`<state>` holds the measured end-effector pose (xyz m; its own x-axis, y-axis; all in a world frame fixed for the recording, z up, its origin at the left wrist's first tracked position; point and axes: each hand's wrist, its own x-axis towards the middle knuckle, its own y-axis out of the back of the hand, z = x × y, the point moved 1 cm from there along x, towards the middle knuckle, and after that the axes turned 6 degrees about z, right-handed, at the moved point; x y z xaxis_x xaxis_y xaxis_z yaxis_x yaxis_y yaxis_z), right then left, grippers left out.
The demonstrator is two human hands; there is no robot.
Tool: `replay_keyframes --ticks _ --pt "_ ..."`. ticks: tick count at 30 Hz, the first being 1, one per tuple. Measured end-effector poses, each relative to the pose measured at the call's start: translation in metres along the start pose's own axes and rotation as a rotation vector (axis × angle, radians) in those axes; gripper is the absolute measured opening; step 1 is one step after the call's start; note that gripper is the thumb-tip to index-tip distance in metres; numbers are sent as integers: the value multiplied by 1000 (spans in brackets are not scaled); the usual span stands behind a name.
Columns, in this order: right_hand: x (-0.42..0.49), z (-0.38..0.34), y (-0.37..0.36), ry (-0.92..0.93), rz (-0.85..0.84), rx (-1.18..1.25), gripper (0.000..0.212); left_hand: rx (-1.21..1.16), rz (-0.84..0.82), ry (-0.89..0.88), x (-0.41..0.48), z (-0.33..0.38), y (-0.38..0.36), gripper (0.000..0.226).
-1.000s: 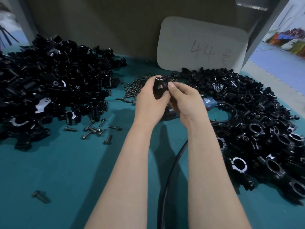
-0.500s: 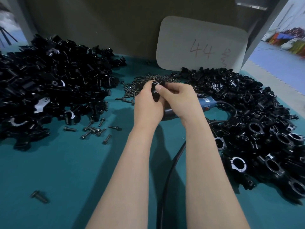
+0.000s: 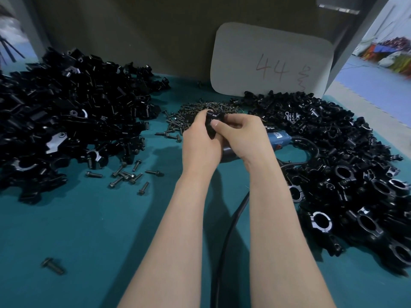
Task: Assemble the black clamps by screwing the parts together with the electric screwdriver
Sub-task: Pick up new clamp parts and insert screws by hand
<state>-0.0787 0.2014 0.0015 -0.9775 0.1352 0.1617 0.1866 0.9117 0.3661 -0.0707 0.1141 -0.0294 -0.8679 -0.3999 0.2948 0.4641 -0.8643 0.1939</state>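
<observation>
Both hands grip the black clamp — left hand, right hand — electric screwdriver lying just beneath the right.

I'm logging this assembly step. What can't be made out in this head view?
- Clamp part: shape and any screw in it, hidden by the left hand and right hand gripping it.
- Electric screwdriver: bit end hidden behind the right hand.
- White card: scribble after "44" too faint.
- Right clamp pile: cut off by the right edge.

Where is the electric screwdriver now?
In the head view, the electric screwdriver lies right of centre, partly hidden behind the right hand, beside the right clamp pile.
</observation>
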Motion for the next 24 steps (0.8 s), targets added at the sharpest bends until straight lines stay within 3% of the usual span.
replay_keyframes --ticks 8,11,13,15,17,21,24 --pt "-1 0 -1 1 -16 2 5 -24 14 -12 -1 -1 0 26" --pt "-1 0 -7 27 1 31 15 -99 52 88 1 -3 4 13" --pt "-2 2 -14 75 68 -19 20 -328 148 276 7 -6 15 6" --pt "-1 6 -24 132 110 -160 19 -688 263 456 13 -11 30 12" --pt "1 6 -39 174 70 -338 21 -996 346 572 17 -16 41 10" --pt "18 1 -76 133 -86 -667 28 -1144 366 651 18 -20 43 5" --pt "26 0 -96 82 -112 -802 25 -1154 385 660 19 -18 42 10"
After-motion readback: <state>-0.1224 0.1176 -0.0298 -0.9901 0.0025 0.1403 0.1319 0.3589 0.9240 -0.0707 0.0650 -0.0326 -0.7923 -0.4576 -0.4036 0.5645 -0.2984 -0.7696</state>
